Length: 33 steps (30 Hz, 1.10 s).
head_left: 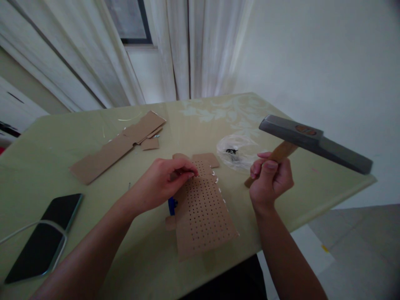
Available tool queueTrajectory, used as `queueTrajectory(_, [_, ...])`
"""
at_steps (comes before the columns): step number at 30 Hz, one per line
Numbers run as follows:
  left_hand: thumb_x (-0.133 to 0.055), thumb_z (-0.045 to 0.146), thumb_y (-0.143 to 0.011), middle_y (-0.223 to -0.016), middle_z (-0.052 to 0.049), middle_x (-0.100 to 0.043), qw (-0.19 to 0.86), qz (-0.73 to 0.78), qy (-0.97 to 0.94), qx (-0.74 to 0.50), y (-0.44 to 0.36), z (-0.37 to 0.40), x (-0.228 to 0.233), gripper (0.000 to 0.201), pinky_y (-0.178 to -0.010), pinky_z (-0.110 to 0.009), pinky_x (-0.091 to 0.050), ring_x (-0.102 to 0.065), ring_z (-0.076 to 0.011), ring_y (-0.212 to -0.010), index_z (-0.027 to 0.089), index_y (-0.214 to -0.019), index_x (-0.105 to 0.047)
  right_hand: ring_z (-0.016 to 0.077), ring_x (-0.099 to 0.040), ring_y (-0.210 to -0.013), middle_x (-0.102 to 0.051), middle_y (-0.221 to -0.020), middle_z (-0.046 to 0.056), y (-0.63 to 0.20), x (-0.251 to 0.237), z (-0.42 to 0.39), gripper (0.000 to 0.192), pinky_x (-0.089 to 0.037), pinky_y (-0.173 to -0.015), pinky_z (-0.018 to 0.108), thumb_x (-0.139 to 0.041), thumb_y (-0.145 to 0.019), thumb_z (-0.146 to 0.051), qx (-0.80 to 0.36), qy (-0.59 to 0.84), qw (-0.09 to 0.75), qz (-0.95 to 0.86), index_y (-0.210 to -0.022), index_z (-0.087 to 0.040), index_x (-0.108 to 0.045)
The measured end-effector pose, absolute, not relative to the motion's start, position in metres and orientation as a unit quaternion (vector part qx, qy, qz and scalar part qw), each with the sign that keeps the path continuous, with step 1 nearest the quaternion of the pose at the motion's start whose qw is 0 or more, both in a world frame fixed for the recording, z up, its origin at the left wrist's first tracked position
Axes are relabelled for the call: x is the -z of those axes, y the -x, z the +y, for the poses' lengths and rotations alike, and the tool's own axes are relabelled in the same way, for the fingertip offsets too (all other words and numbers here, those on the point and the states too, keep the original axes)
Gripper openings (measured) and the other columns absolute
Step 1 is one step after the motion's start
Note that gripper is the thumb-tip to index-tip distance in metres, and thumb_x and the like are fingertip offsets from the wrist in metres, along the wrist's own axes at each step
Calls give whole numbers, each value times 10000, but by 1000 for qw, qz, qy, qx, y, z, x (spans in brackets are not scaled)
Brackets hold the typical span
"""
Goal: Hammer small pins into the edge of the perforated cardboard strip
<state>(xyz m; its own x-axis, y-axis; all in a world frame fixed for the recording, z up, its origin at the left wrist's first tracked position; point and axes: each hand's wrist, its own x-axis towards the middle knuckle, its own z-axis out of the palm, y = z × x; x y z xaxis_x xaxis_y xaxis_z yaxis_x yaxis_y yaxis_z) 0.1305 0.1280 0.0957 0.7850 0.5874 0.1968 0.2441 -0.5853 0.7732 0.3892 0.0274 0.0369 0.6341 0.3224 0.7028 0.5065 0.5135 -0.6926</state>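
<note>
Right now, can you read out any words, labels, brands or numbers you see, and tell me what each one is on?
None can be read.
Hammer in the right hand: no marking legible on its head.
Phone: screen dark, nothing shown.
Perforated cardboard under the left hand: only rows of holes, no print.
Loose cardboard pieces: plain.
Clear plastic bag: a small dark item inside, too blurred to read.

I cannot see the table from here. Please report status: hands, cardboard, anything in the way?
Right hand grips hammer, raised. Left hand pinches at top of holed cardboard. Blue item beside cardboard, plastic bag behind it.
</note>
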Motion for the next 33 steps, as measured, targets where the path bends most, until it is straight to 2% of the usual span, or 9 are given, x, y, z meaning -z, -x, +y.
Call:
queueTrajectory(12, [-700, 263, -1031, -982, -37, -840, 388, 250, -860, -217, -131, 128, -97, 130, -664, -230, -566, -762, -168, -836, 218, -1043, -821, 101, -415, -432, -481, -575, -89, -390, -36, 28, 370, -325, -417, 237, -662, -1062, -570, 63, 503, 755, -416, -960, -215, -683])
queueTrajectory(20, [-689, 264, -1046, -1005, -26, -838, 386, 249, -862, -216, -131, 130, -96, 132, -751, -258, -568, -766, -171, -885, 226, -1050, -816, 97, -425, -440, -495, -597, -87, -390, -36, 28, 309, -323, -413, 233, -669, -1086, -492, 58, 482, 761, -430, -970, -207, -702])
queueTrajectory(33, [-678, 252, -1052, -1017, -15, -840, 389, 249, -861, -211, -131, 128, -97, 139, -772, -258, -562, -775, -170, -916, 229, -1059, -814, 100, -431, -445, -495, -601, -82, -392, -35, 26, 334, -320, -426, 249, -650, -1091, -517, 63, 497, 746, -439, -979, -208, -704])
